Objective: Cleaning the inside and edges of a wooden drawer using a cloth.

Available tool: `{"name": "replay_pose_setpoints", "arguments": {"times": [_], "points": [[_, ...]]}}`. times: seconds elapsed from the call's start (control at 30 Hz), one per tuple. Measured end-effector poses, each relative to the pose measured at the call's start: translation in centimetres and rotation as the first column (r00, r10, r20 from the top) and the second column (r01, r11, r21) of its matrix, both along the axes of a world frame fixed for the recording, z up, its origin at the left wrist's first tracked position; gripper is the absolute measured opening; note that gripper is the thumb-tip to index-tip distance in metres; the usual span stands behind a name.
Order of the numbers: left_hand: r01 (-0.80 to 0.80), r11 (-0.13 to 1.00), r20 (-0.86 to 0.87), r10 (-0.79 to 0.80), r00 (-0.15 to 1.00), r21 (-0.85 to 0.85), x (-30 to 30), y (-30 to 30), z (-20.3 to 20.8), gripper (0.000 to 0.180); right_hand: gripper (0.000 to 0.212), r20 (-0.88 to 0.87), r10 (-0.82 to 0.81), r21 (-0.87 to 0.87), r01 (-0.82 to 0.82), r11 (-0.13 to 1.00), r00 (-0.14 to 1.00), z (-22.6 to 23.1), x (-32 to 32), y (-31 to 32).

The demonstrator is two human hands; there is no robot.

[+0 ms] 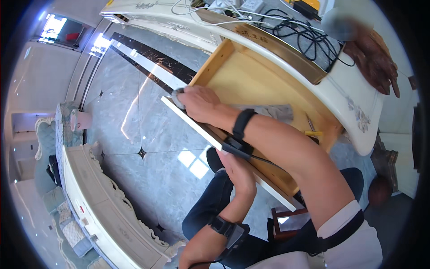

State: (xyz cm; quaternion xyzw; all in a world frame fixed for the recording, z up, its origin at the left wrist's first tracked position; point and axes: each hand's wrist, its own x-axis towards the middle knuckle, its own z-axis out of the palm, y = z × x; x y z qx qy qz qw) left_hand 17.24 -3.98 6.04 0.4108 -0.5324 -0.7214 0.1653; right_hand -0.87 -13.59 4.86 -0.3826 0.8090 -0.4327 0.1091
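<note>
A wooden drawer (pixel 251 71) with a white front panel (pixel 192 121) is pulled out of a cream cabinet. At the panel's far-left end, my right hand (pixel 199 104) is closed around a grey cloth (pixel 178 98), pressing it to the drawer's corner. My left hand (pixel 238 172) touches the front panel near its middle; its fingers are hidden behind the panel and the black device on my right wrist. Inside the drawer lie another grey cloth (pixel 275 112), a thin pen-like tool (pixel 310 122) and a small yellow item (pixel 313 133).
Atop the cream cabinet (pixel 333 92) lie tangled black cables (pixel 291 31), white cords and a brown carved figure (pixel 371 58). A white carved table (pixel 96 197) stands at left, with a pink bin-like container (pixel 81 120) on it. A dark red wooden stool (pixel 282 228) is near my legs.
</note>
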Motion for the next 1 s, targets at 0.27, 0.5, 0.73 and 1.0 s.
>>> {"name": "replay_pose_setpoints", "arguments": {"times": [0.27,0.5,0.73,1.0], "points": [[0.063,0.981,0.063,-0.053,0.997,-0.185,0.4,-0.4,-0.6,0.064,0.021,-0.165,-0.057,0.288,0.104,0.952,0.985,2.2,-1.7,-2.8],[0.053,0.968,0.18,-0.008,0.984,-0.244,0.6,0.1,-1.5,0.065,0.031,0.175,0.137,0.239,-0.178,0.955,0.975,1.5,-1.5,1.0],[0.071,0.974,0.224,-0.022,0.974,-0.213,0.5,0.1,-0.8,0.065,0.044,0.517,0.036,-0.021,-0.029,0.999,0.855,3.3,-1.9,-4.0],[0.042,0.921,0.171,0.027,0.985,-0.386,0.5,1.1,-2.6,0.063,0.053,0.395,0.137,-0.14,-0.088,0.986,0.908,-0.4,0.5,-3.2]]}}
